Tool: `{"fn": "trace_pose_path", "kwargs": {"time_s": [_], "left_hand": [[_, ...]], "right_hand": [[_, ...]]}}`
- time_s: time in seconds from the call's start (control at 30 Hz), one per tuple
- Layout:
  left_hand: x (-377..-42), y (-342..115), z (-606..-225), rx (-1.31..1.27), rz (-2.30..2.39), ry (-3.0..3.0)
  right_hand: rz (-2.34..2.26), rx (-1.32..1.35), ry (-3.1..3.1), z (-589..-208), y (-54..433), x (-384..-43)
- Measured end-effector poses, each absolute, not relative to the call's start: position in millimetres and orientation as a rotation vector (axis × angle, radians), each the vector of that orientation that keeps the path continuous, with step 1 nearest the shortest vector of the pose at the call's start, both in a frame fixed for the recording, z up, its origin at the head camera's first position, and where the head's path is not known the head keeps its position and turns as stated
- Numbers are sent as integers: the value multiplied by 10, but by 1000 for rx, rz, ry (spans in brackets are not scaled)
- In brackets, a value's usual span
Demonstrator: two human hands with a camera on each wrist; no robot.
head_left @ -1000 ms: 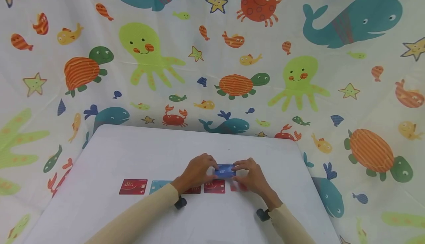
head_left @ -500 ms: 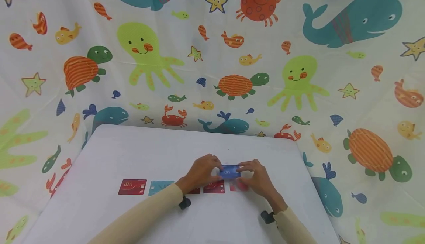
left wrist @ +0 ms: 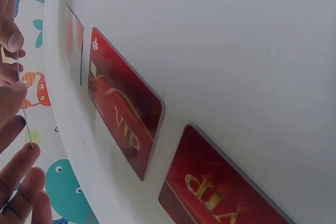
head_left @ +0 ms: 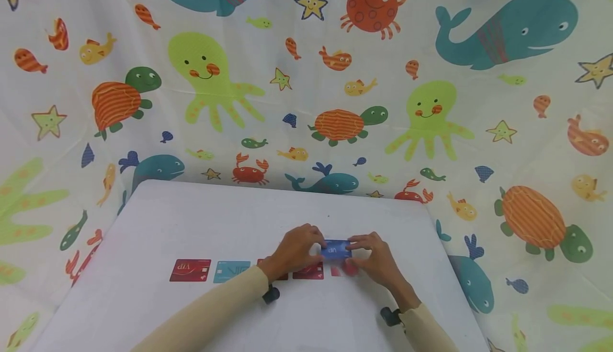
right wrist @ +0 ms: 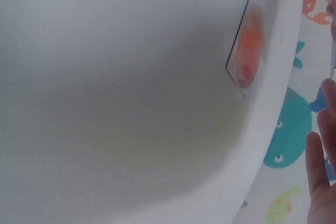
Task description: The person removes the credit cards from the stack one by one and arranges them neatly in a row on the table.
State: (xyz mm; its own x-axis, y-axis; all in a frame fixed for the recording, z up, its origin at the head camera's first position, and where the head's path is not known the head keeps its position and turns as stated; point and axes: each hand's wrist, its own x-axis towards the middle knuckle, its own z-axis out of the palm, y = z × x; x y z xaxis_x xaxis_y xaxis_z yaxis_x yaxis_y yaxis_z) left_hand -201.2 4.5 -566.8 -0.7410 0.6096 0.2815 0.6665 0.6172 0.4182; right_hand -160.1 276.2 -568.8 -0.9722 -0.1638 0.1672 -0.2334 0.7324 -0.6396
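A blue card (head_left: 336, 250) with pale lettering is held between both hands in the head view. My left hand (head_left: 298, 249) pinches its left end with thumb and fingers. At the opposite end, my right hand (head_left: 379, 260) grips the card the same way. The left wrist view shows the held card (left wrist: 28, 129) edge-on as a thin line, raised over the table. Just below it in the head view lie a red VIP card (head_left: 308, 272) and a white card with red shapes (head_left: 337, 271), the latter partly covered by the right hand's fingers.
The row on the white table (head_left: 230, 213) continues leftward with a red VIP card (head_left: 190, 270), a light blue card (head_left: 232, 271) and another red card (head_left: 283, 277), mostly behind the left wrist. A sea-animal curtain (head_left: 287, 22) hangs behind the table's far edge.
Both hands have shifted to the right together, carrying the blue card from above the red VIP card toward the white-and-red one. The cards on the table have stayed in place.
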Motion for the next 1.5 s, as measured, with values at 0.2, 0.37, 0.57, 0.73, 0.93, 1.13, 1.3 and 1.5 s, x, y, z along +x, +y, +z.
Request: {"fn": "trace_pose_path", "kwargs": {"time_s": [0.2, 0.37, 0.57, 0.73, 0.93, 1.13, 1.3, 1.5], "left_hand": [[-1997, 81, -5665, -1102, -799, -2708], [-1978, 121, -5673, -1116, -792, -2702], [-1957, 182, -5671, -1123, -789, -2704], [-1948, 234, -5655, -1126, -778, -2709], [-1966, 273, -5663, -1158, -763, -2704], [-1956, 321, -5645, -1173, -786, -2706], [-1941, 360, -5633, -1179, -777, -2699], [-1929, 425, -5659, -1182, -781, -2690]], "right_hand": [[1076, 310, -2833, -5675, 2807, -1562], [1100, 277, -2837, -5670, 2836, -1527], [1097, 255, -2850, -5664, 2878, -1501], [1087, 272, -2840, -5668, 2931, -1494], [1094, 242, -2850, -5659, 2974, -1475], [1090, 217, -2849, -5643, 3011, -1443], [1063, 219, -2842, -5635, 3043, -1418], [1050, 216, -2831, -5645, 3093, -1375]]}}
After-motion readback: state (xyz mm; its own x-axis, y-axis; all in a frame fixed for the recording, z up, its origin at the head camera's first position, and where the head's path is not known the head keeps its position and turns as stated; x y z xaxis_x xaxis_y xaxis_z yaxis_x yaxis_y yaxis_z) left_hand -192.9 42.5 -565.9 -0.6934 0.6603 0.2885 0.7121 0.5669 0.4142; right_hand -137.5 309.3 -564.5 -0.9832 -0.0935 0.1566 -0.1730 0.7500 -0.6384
